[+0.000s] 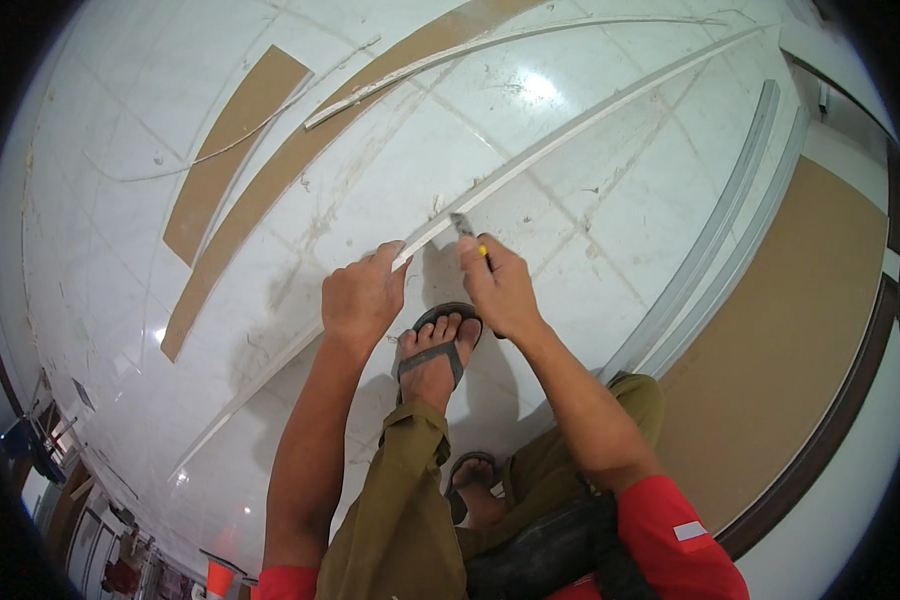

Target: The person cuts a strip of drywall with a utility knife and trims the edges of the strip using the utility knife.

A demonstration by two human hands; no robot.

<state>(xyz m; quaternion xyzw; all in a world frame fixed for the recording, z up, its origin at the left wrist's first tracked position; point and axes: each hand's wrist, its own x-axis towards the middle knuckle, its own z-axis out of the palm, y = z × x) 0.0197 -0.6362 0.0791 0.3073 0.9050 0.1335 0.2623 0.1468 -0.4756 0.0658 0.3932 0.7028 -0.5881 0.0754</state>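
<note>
A long, thin white strip [530,153] runs slantwise over the tiled floor, from the lower left to the far right. My left hand [363,295] is closed around it near the middle of the view. In my right hand [500,287] is a short bladed hand tool [460,226] with a grey, stained blade and a bit of yellow at the handle; its exact kind is unclear. The blade's end meets or sits just beside the strip, a little beyond my left hand. My sandalled foot [432,372] stands right below both hands.
Brown board offcuts [238,150] and a long curved-looking brown strip [260,232] lie at left, with thin pale strips [440,58] across them. Grey channels [715,215] and a large brown panel [780,330] lie at right. An orange cone [220,578] stands lower left.
</note>
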